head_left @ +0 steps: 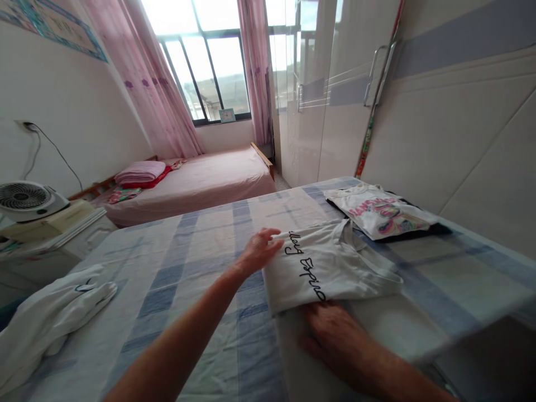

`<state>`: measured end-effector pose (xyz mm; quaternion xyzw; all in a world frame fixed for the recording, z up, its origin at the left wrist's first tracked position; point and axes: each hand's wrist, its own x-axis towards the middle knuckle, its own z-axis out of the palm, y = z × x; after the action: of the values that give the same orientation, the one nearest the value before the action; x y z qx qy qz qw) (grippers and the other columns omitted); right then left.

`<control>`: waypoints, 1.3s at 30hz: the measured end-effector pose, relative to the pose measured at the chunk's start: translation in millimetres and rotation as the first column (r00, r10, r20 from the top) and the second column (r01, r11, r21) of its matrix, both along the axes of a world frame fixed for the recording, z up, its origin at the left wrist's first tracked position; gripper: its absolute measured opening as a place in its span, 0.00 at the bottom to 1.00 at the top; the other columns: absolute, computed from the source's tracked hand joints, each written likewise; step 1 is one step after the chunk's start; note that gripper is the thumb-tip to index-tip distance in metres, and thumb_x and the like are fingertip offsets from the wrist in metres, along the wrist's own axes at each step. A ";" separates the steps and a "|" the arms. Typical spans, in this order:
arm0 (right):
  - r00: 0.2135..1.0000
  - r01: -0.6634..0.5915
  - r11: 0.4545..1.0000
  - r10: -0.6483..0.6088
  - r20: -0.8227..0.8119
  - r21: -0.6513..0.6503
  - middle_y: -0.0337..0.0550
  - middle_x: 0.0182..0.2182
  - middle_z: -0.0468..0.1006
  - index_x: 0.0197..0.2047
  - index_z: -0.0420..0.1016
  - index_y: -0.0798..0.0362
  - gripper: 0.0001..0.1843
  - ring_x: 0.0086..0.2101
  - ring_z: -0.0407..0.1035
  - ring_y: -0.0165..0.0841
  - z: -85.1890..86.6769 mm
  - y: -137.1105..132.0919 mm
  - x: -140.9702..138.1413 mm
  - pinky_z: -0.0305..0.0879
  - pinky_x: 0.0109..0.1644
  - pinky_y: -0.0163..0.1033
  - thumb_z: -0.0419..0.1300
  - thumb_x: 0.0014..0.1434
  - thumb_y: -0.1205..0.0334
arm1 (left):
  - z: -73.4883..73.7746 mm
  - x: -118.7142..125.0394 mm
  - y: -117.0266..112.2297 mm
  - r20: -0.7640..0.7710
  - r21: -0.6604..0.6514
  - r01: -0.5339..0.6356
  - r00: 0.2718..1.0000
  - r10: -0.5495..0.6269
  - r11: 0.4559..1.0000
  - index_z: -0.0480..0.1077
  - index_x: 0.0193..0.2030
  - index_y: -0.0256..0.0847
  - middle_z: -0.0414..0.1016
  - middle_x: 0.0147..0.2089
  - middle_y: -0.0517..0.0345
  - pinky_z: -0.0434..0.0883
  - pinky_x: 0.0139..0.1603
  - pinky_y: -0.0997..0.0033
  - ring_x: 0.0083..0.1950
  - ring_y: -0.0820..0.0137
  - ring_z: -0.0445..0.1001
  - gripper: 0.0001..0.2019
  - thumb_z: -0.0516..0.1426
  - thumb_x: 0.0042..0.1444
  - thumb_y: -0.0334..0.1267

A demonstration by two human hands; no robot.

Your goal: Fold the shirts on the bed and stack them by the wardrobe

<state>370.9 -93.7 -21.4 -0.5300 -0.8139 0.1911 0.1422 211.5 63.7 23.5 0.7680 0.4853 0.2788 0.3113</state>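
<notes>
A white T-shirt [335,265] with black script lettering lies folded on the bed in front of me, its neckline toward the right. My left hand [263,248] is at the shirt's far left corner, thumb and fingers apart, fingertips at the fabric. Along the near edge of the shirt is my right hand [333,329], blurred by motion; its fingertips are partly hidden at the hem. Just beyond, to the right, rests a folded white T-shirt [383,212] with a colourful print, on top of something black.
A blue-and-white checked sheet [196,268] covers the bed. A crumpled white garment [54,318] lies at its left edge. A fan [27,198] stands on a cabinet at left. White wardrobe doors [460,128] line the right side. Behind is a second, pink-covered bed [213,178].
</notes>
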 end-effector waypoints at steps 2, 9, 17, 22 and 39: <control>0.995 -0.064 0.997 0.068 -0.071 0.051 0.45 0.48 0.77 0.49 0.74 0.49 0.16 0.49 0.70 0.39 9.3 -6.1 14.1 0.64 0.54 0.42 0.56 0.58 0.64 | -20.1 -19.0 4.9 -0.022 0.007 -0.117 0.993 0.117 0.993 0.73 0.47 0.35 0.74 0.50 0.46 0.69 0.48 0.69 0.47 0.64 0.73 0.15 0.56 0.54 0.37; 0.920 0.390 0.835 -0.332 -0.208 0.388 0.46 0.48 0.77 0.50 0.72 0.48 0.17 0.47 0.72 0.39 17.6 4.9 93.9 0.69 0.50 0.44 0.53 0.61 0.54 | -25.7 -35.6 10.6 0.229 -0.490 -0.221 0.901 0.369 0.843 0.66 0.51 0.33 0.73 0.43 0.48 0.72 0.36 0.72 0.36 0.69 0.73 0.21 0.61 0.52 0.41; 0.990 0.141 0.870 -0.135 -0.046 0.472 0.51 0.62 0.62 0.67 0.51 0.52 0.40 0.61 0.55 0.44 -9.2 -13.2 10.3 0.61 0.59 0.49 0.59 0.56 0.50 | -20.2 -7.5 25.2 0.412 -0.653 -0.041 0.819 0.400 0.757 0.64 0.52 0.38 0.69 0.29 0.62 0.68 0.21 0.78 0.21 0.79 0.65 0.22 0.61 0.49 0.32; 0.946 0.313 0.744 -0.299 -0.124 0.590 0.61 0.65 0.53 0.70 0.38 0.61 0.55 0.63 0.50 0.51 -15.2 -4.3 -34.1 0.58 0.60 0.57 0.59 0.51 0.39 | 7.4 18.0 -0.9 0.637 -0.589 0.145 0.688 0.347 0.795 0.66 0.45 0.38 0.69 0.31 0.61 0.73 0.26 0.76 0.24 0.79 0.68 0.13 0.56 0.52 0.27; 0.903 0.428 0.655 -0.332 -0.272 0.622 0.38 0.26 0.74 0.41 0.76 0.53 0.12 0.26 0.65 0.28 193.9 48.4 41.0 0.60 0.30 0.34 0.59 0.53 0.60 | 152.2 -43.5 -52.4 0.911 -0.147 0.178 0.408 0.063 0.973 0.71 0.42 0.32 0.74 0.40 0.53 0.76 0.51 0.62 0.47 0.66 0.76 0.08 0.58 0.55 0.26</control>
<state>411.8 -45.4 172.5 -0.5875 -0.6863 -0.1126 0.4137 168.0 11.3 175.7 0.4696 0.2390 0.5841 0.6174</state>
